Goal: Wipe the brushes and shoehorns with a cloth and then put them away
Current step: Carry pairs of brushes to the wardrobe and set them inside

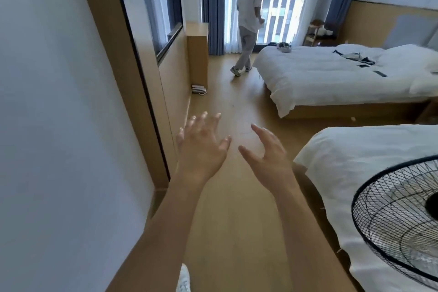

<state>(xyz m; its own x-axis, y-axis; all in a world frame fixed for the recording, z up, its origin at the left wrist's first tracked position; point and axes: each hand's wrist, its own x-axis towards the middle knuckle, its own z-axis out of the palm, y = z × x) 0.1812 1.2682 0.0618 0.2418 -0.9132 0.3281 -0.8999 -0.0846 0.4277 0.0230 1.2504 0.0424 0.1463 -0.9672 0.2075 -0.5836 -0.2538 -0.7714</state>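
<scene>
Now we hold our left hand (201,147) and right hand (266,149) over the floor (237,220), each grip spread, holding nothing.

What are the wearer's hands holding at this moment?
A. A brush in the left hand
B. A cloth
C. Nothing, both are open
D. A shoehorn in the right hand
C: the left hand and right hand are raised over the floor with fingers spread, empty.
</scene>
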